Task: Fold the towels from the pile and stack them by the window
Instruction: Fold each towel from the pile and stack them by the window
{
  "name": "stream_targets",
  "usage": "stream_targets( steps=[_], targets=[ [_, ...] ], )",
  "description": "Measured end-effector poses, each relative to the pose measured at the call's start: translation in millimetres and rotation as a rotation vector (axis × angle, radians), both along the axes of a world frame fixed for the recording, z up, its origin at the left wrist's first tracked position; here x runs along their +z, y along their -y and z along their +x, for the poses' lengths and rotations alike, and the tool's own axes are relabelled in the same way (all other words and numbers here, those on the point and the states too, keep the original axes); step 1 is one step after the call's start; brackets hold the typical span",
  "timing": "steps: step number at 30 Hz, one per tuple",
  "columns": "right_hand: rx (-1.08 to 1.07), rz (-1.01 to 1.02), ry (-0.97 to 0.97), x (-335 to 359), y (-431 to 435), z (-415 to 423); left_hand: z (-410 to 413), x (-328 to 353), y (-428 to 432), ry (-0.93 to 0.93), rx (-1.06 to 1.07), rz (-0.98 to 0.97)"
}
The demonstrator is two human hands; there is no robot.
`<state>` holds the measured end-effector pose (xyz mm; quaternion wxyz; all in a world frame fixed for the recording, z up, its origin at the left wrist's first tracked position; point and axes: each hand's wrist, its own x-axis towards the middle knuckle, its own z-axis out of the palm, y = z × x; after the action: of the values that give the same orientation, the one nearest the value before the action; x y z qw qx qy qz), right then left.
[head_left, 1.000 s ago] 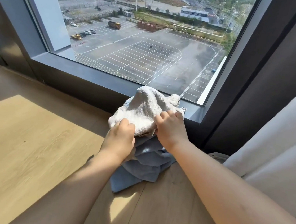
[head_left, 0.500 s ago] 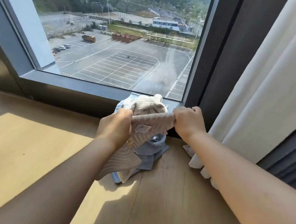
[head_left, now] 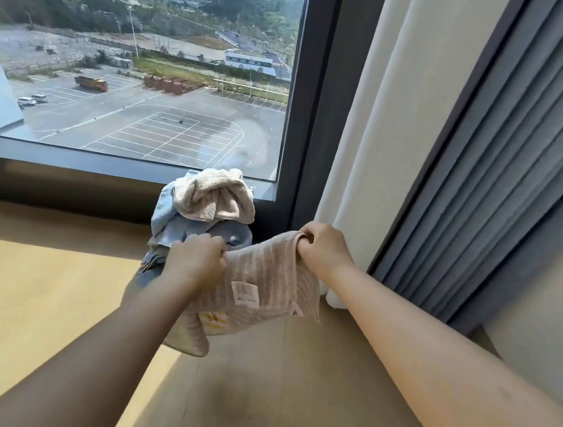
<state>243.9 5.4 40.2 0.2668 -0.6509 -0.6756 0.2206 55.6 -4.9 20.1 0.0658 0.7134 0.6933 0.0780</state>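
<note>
I hold a beige ribbed towel [head_left: 266,280] by its top edge, just below the middle of the frame. It hangs in the air, stretched from my left hand [head_left: 196,260] up to my right hand [head_left: 325,248], so the edge is tilted. A white label and a yellow one show on its face. Behind it, at the centre, the pile [head_left: 200,219] leans on the window frame: a crumpled cream towel [head_left: 213,194] on top of pale blue towels [head_left: 166,216].

A single head-worn wide-angle view looks forward and slightly down from close behind both forearms; the window [head_left: 142,72] fills the upper left, curtains [head_left: 486,147] the right.
</note>
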Motion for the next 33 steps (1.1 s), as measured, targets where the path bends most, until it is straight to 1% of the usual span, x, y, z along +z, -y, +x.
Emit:
stream_targets(
  steps=[1,4,5,7,10,13,15,17,21,24,29,33],
  targets=[
    [0.031,-0.007,0.008,2,5,2,8,3,3,0.080,-0.042,-0.033],
    [0.116,-0.004,0.070,7,9,7,36,15,9,0.412,-0.137,-0.096],
    [0.133,0.001,0.072,7,8,8,46,19,10,0.471,-0.153,-0.106],
    [0.143,0.005,0.051,9,6,10,61,21,10,0.498,-0.165,-0.125],
    [0.153,-0.001,0.052,10,2,18,76,9,5,0.471,-0.128,-0.115],
    [0.158,-0.019,0.087,7,0,34,87,-6,1,0.401,-0.065,-0.056],
    [0.179,-0.060,0.115,2,0,48,93,-12,-1,0.397,-0.026,-0.016],
    [0.202,-0.109,0.189,-8,1,62,98,-12,-1,0.391,-0.018,0.020],
    [0.161,-0.190,0.338,-27,5,87,105,-10,-4,0.205,-0.135,0.031],
    [0.103,-0.187,0.416,-36,9,103,101,-5,-5,0.071,-0.225,-0.008],
    [0.010,-0.200,0.500,-46,13,133,77,10,-6,-0.305,-0.411,0.001],
    [0.023,-0.243,0.517,-41,14,148,56,16,-3,-0.557,-0.495,0.013]
  ],
)
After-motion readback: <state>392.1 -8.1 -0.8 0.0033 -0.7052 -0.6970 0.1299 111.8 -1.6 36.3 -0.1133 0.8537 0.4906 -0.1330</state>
